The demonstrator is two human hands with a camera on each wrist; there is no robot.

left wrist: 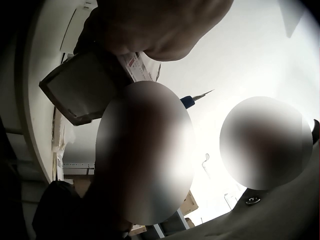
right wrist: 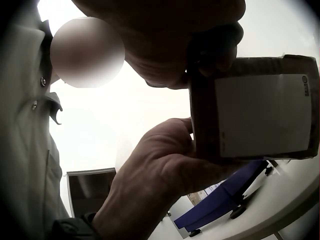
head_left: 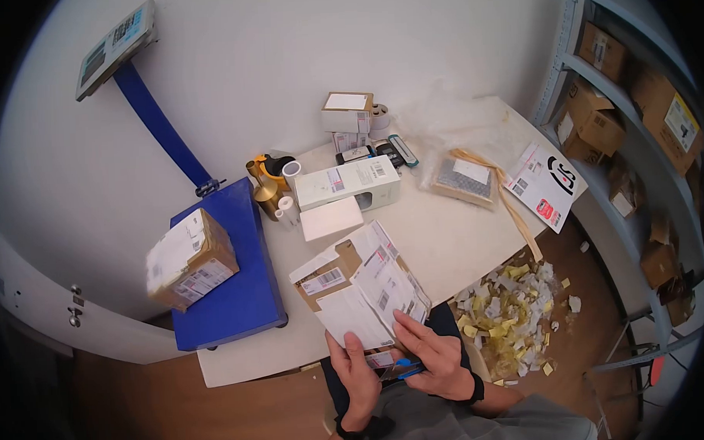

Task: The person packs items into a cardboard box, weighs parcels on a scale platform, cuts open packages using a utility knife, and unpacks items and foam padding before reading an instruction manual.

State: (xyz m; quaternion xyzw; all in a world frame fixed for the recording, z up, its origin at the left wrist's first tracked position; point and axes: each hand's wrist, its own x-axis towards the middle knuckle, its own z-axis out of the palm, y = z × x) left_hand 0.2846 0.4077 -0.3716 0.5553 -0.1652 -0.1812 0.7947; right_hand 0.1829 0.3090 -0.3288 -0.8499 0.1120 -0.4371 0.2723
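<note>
A cardboard parcel box [head_left: 336, 314] with white labels and barcodes is held over the table's front edge. My left hand [head_left: 356, 379] grips its near left corner, the thumb lying on the top face. My right hand [head_left: 434, 361] has fingertips on the labelled top near the right corner. Curled in that same hand is a blue-handled tool [head_left: 407, 367], whose thin pointed metal tip shows in the left wrist view. The box's underside [right wrist: 265, 115], seen in the right wrist view, bears a large white label.
At left a taped parcel [head_left: 190, 260] sits on a blue platform scale [head_left: 242, 294]. Behind are a long white box [head_left: 347, 183], tape rolls [head_left: 287, 210] and stacked small boxes [head_left: 347, 111]. A bubble-wrapped packet [head_left: 463, 181] and white mailer [head_left: 541, 184] lie right, above scraps [head_left: 510, 315] and beside shelves [head_left: 628, 133].
</note>
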